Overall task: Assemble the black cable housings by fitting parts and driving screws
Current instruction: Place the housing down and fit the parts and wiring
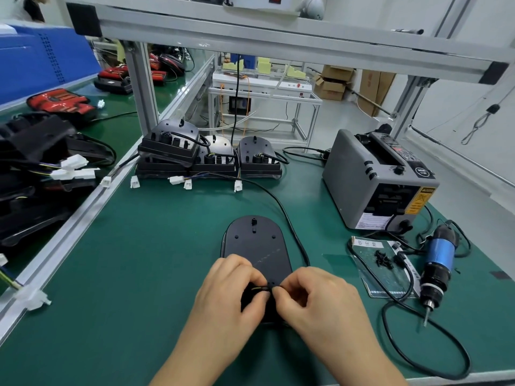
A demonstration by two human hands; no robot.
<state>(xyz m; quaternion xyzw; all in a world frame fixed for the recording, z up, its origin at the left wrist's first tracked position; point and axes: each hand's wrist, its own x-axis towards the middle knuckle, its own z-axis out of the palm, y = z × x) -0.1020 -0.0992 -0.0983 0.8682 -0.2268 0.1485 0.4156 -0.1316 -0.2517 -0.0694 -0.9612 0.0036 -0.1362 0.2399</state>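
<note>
Head view: left hand (227, 288) and right hand (316, 298) curled in a pinch on cable (264, 288) atop black housing (255, 242).

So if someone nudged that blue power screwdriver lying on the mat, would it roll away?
Probably a little: the screwdriver has a round barrel and lies on its side. The cord coiled at its rear end would likely drag and stop it. Its thick body suggests some weight.
</note>
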